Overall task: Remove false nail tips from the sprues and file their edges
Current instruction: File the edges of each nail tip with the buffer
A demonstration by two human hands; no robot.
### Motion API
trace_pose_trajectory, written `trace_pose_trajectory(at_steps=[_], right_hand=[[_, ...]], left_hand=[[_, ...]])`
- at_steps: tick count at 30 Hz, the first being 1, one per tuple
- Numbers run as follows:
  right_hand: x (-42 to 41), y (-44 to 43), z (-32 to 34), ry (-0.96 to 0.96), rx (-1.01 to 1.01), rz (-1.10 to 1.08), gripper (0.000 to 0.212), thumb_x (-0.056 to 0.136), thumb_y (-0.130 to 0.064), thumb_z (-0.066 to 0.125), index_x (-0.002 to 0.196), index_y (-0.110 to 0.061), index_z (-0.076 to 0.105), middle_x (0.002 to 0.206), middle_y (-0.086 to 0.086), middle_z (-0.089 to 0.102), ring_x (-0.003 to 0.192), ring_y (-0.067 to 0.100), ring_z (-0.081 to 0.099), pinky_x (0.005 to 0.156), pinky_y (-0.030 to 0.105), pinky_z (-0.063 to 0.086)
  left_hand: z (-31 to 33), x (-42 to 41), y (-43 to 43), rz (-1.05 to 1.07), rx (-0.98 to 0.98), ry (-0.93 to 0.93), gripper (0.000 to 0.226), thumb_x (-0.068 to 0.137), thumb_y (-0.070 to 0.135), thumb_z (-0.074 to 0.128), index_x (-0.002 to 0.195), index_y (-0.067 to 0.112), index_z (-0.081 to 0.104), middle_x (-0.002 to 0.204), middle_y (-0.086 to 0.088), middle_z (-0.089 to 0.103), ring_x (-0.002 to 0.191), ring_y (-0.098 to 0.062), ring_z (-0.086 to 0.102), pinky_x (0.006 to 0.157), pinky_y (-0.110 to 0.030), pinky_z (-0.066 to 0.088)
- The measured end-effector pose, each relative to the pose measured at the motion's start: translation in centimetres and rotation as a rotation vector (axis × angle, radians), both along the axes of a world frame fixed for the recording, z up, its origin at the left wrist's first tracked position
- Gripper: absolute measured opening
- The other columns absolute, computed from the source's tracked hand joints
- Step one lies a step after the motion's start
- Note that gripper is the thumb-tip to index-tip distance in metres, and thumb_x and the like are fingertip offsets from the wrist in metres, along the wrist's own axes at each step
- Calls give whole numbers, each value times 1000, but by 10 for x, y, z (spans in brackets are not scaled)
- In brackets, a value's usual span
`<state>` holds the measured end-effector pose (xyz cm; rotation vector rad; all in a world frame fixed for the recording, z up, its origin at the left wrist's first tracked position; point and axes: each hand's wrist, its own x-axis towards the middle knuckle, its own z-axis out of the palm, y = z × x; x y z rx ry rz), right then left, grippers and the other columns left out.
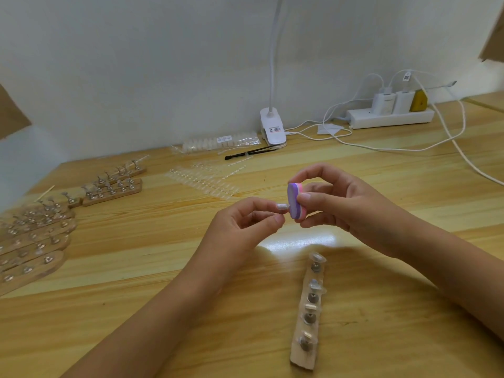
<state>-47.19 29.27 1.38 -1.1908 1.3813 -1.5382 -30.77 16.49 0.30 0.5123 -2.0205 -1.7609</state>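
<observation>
cam=head, one wide-angle view | from=above the table's (136,309) near edge, at head height | facing=forward and down, across to the far edge and the wall (136,50) behind it | range=close: left hand (240,225) and right hand (341,205) mid-frame, forearms entering from the near edge | spread=far left corner in frame, right side cut off

Sprues (203,181) behind hands; holder strip (308,309) before, on table (136,309).

buffer block (295,201) in right-hand grip: purple, white, pink layers. nail tip (282,206) pinched beside it: pale, translucent. table (163,257): yellow wood grain.
</observation>
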Motion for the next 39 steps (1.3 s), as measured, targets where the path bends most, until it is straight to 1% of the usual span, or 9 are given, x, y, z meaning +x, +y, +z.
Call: trace_pose_trajectory(at_steps=[6, 13, 17, 20, 23, 28, 32, 35, 39], right_hand=[[1, 0, 0, 14, -19, -3, 24, 79, -27, 70, 103, -25, 68, 86, 0, 70, 82, 15, 70, 73, 22, 56], [2, -1, -1, 31, -28, -4, 26, 81, -22, 70, 106, -22, 67, 90, 2, 69, 86, 20, 71, 75, 24, 56], [2, -1, 0, 16, -73, -49, 32, 80, -23, 69, 112, -21, 64, 92, 0, 71, 86, 20, 72, 75, 24, 57], [3, -1, 0, 8, -88, -49, 34, 80, -24, 69, 113, -22, 65, 91, -1, 71, 85, 19, 72, 74, 24, 57], [4, -1, -1, 24, -69, -39, 32, 78, -25, 69, 110, -20, 67, 91, -1, 72, 85, 18, 72, 73, 23, 57], [2, -3, -6, 7, -32, -48, 29, 78, -23, 70, 107, -19, 68, 92, 0, 73, 85, 18, 72, 72, 23, 57], [-8, -1, 0, -24, -54, -164, 35, 79, -25, 68, 112, -16, 62, 91, -1, 73, 88, 14, 70, 70, 21, 55], [-23, 1, 1, 10, -27, -354, 21, 89, -18, 63, 110, -19, 60, 82, -8, 71, 79, 5, 65, 72, 24, 52], [-31, -2, -1, -7, 28, -460, 13, 94, -18, 57, 104, -22, 64, 72, -15, 62, 67, -2, 59, 71, 22, 52]], left_hand=[[0, -2, 1, 15, 34, 21, 32, 75, 52, 71, 90, 25, 78, 84, 5, 72, 83, -5, 66, 80, -20, 52], [-2, 0, -1, -26, 55, -11, 27, 79, 45, 76, 101, 29, 77, 92, 6, 75, 90, -3, 67, 82, -22, 50], [-2, -2, 0, -32, 185, 13, 30, 75, 34, 77, 104, 34, 77, 95, 6, 75, 92, -4, 68, 84, -20, 53], [-1, -2, -1, -23, 252, 38, 32, 73, 29, 83, 104, 28, 78, 94, 4, 75, 89, -5, 67, 82, -18, 53], [-1, -1, 0, -40, 260, 66, 32, 71, 34, 73, 100, 23, 80, 97, 3, 76, 91, -5, 67, 83, -16, 53], [-3, -4, -3, 14, 247, 54, 20, 94, 20, 60, 99, 19, 80, 98, -3, 76, 93, -9, 68, 86, -20, 53], [-3, 0, -7, 72, 25, 30, 17, 95, 20, 63, 96, 27, 79, 91, 6, 75, 90, -4, 68, 84, -17, 51], [-6, 1, -10, 120, -199, -14, 15, 92, 20, 68, 99, 31, 75, 96, 10, 72, 88, 1, 65, 76, -9, 48], [-11, -2, -9, 37, -780, -187, 25, 92, 29, 66, 116, 37, 67, 107, 17, 60, 103, 1, 52, 89, -15, 42]])
